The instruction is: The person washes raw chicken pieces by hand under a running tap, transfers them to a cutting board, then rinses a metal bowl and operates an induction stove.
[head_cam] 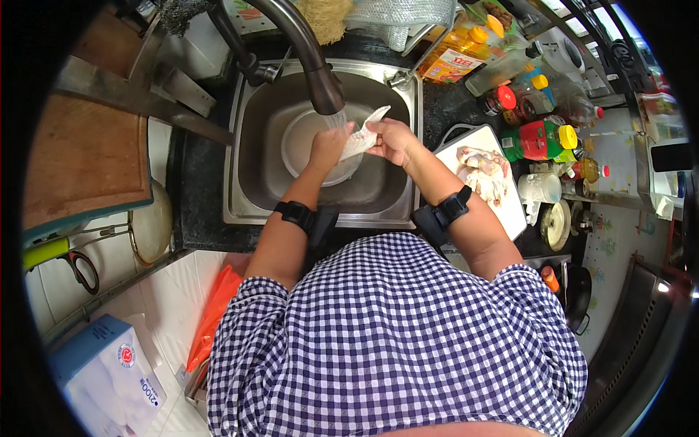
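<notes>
Both hands are over a stainless steel sink (254, 180), under a running dark metal faucet (322, 76). Between them is a pale raw poultry piece with bumpy skin, apparently a wing (360, 141). My left hand (329, 146) holds its lower end, right where the water stream (337, 119) falls. Thumb and fingers of my right hand (394, 141) pinch it nearer the narrow tip, which points up and right. Below the hands, a round bowl (295, 136) rests in the sink, partly hidden by them. My left fingertips are mostly hidden.
Right of the sink, a white cutting board (510, 218) bears several raw poultry pieces (483, 172). Beyond it stand crowded bottles and jars, including an oil jug (458, 52) and a green bottle (538, 141). A metal rack with a wooden board (87, 164) is at left.
</notes>
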Action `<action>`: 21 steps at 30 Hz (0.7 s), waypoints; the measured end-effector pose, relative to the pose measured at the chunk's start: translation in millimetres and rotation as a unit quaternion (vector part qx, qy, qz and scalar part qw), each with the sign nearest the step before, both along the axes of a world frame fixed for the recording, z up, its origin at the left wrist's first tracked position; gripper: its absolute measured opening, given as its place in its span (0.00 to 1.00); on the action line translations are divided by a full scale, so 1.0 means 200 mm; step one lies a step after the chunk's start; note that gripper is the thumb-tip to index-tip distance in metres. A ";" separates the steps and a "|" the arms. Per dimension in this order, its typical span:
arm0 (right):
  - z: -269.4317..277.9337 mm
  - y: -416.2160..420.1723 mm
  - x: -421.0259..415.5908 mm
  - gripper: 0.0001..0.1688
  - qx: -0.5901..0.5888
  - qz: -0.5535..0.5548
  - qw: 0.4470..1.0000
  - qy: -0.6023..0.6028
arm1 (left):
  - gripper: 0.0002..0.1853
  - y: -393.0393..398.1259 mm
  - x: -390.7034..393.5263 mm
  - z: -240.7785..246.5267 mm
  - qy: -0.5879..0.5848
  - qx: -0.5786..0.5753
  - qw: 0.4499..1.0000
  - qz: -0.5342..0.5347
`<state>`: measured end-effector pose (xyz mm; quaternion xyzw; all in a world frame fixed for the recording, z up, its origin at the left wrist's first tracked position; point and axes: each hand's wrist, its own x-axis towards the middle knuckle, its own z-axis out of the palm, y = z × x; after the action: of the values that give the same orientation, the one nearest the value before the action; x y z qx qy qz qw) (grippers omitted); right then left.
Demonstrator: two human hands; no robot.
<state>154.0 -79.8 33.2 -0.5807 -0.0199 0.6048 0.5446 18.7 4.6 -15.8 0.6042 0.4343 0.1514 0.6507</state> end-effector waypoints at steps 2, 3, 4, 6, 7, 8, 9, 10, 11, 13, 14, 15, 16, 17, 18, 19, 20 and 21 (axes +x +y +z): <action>0.01 0.01 -0.04 0.10 -0.007 -0.011 1.000 0.003 | 0.23 0.06 -0.02 -0.13 0.027 -0.016 0.991 0.130; 0.01 0.01 -0.04 0.10 -0.010 -0.019 1.000 0.004 | 0.23 0.12 -0.05 -0.21 0.030 -0.056 0.978 0.196; -0.02 0.01 0.00 0.11 -0.013 -0.032 0.999 -0.015 | 0.22 0.18 -0.10 -0.25 0.033 -0.094 0.959 0.264; 0.08 0.02 0.02 0.10 -0.016 -0.046 0.998 -0.040 | 0.23 0.23 -0.21 -0.30 0.061 -0.016 0.970 0.233; 0.10 0.01 0.03 0.09 -0.009 -0.040 0.998 -0.039 | 0.23 0.25 -0.27 -0.34 0.079 0.024 0.973 0.216; 0.11 0.02 0.06 0.09 -0.022 -0.015 0.999 -0.042 | 0.20 0.27 -0.30 -0.43 0.187 0.207 0.946 0.163; 0.09 0.01 0.08 0.10 -0.025 -0.011 0.999 -0.037 | 0.20 0.25 -0.27 -0.36 0.151 0.253 0.948 0.121; 0.06 0.01 0.10 0.10 -0.037 -0.004 0.999 -0.025 | 0.21 0.21 -0.22 -0.19 0.112 0.300 0.944 0.079; 0.02 0.01 0.10 0.10 -0.046 0.009 0.999 -0.013 | 0.23 0.17 -0.19 -0.07 0.075 0.346 0.934 0.043; -0.02 0.03 0.08 0.10 -0.060 0.017 0.998 0.025 | 0.24 0.12 -0.13 -0.01 0.080 0.492 0.865 -0.053; -0.04 0.04 0.08 0.11 -0.067 0.019 0.997 0.044 | 0.25 0.10 -0.10 0.01 0.081 0.558 0.820 -0.102; -0.04 0.05 0.07 0.11 -0.063 0.036 0.997 0.040 | 0.23 0.08 -0.08 0.03 -0.005 0.401 0.906 -0.136; -0.04 0.05 0.06 0.12 -0.059 0.052 0.996 0.037 | 0.22 0.05 -0.07 0.07 -0.091 0.227 0.955 -0.165; -0.04 0.06 0.05 0.13 -0.055 0.067 0.996 0.033 | 0.20 0.04 -0.07 0.09 -0.174 0.044 0.966 -0.187; 0.00 0.06 0.03 0.14 -0.039 0.064 0.997 0.014 | 0.19 0.05 -0.07 0.08 -0.157 0.018 0.969 -0.192; 0.00 0.06 0.03 0.14 -0.020 0.063 0.998 0.019 | 0.17 0.07 -0.07 0.06 -0.140 -0.008 0.970 -0.197; -0.01 0.06 0.04 0.14 -0.001 0.062 0.998 0.025 | 0.16 0.07 -0.07 0.04 -0.122 -0.034 0.971 -0.201; 0.00 0.07 0.03 0.14 0.018 0.061 0.998 0.031 | 0.16 0.07 -0.06 0.02 -0.129 -0.072 0.976 -0.162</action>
<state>160.9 -66.4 32.8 -0.5493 -0.0494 0.6538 0.5180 6.1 17.7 -11.1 0.5935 0.2528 0.0885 0.7590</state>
